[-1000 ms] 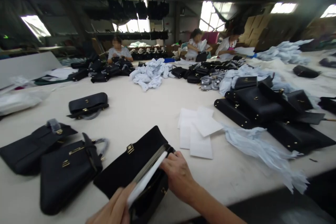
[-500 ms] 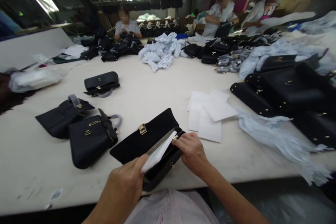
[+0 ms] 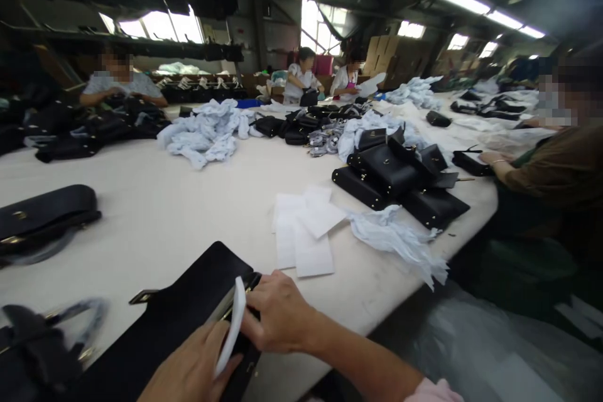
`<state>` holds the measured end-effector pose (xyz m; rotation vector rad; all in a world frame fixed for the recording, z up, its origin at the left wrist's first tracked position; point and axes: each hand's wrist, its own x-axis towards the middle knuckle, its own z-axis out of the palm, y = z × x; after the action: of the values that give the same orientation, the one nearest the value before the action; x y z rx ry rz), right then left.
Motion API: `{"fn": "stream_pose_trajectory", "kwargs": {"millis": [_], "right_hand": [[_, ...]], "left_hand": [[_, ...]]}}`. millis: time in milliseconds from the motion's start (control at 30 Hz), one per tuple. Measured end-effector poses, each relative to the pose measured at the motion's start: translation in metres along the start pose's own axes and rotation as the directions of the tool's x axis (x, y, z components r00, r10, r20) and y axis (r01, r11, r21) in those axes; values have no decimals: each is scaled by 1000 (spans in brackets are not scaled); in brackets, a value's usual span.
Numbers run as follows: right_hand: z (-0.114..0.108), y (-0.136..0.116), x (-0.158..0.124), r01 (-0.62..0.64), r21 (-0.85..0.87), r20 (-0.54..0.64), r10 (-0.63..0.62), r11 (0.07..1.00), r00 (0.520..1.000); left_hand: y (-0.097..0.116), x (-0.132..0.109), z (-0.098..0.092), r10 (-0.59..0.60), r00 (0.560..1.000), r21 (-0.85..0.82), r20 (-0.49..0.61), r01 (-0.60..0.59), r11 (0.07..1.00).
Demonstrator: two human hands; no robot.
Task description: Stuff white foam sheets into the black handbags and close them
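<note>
A black handbag [image 3: 183, 320] with a gold clasp lies open at the table's near edge. My left hand [image 3: 191, 370] is closed on a white sheet [image 3: 232, 326] that stands in the bag's mouth. My right hand [image 3: 277, 317] grips the bag's open edge beside that sheet, fingers curled. A loose stack of white sheets [image 3: 304, 229] lies just beyond my right hand.
More black bags lie at left [image 3: 44, 217] and in a pile at right [image 3: 400, 179]. Pale blue tissue paper [image 3: 396, 239] trails off the table [image 3: 188, 201] edge; another heap [image 3: 202, 129] sits mid-table. A seated person [image 3: 551, 176] works at right, others at the far side.
The view has swung right and lower. The white sheet has gone from lying slanted in the bag's mouth to standing nearly upright, and my right hand has closed on the bag's edge.
</note>
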<state>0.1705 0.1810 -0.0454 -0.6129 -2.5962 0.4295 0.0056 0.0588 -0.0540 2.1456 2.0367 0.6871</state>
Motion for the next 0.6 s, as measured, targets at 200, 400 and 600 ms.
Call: {"fn": "stream_pose_trajectory", "kwargs": {"millis": [200,400,600], "right_hand": [[0,-6,-6,-149,75,44,146,986,988],[0,-15,3,-256,-99,120,267,962,956],[-7,-24,24,-187,-333,298,291,924,909]], "left_hand": [[20,7,-37,-164,979,-56,119,172,984],[32,12,-60,-257,901,145,349,219,965],[33,19,-59,-284,898,317,336,177,932]]}}
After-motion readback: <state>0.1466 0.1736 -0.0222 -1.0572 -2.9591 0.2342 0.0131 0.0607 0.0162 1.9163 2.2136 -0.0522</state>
